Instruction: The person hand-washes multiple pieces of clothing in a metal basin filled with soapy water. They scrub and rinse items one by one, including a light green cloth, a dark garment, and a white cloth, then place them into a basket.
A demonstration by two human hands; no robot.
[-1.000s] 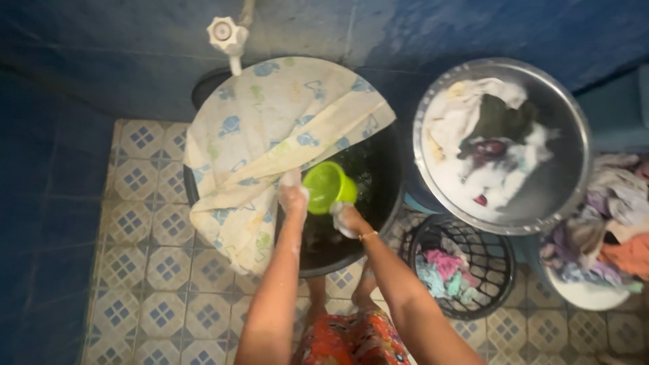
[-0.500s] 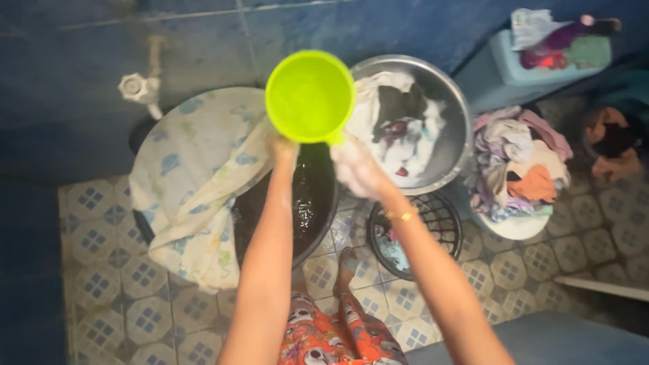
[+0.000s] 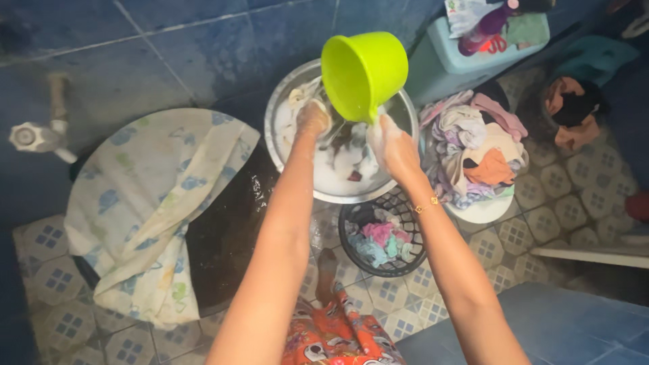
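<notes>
Green cup held tilted above the metal basin, mouth turned down and toward the left hand; left hand, soapy, closed on the cup's lower rim; right hand, also soapy, just below and right of the cup, fingers touching its side, grip on the cup not clear; basin holds suds and wet clothes; black basket just below the basin; patterned cloth draped over a dark tub at left; pile of clothes at right.
</notes>
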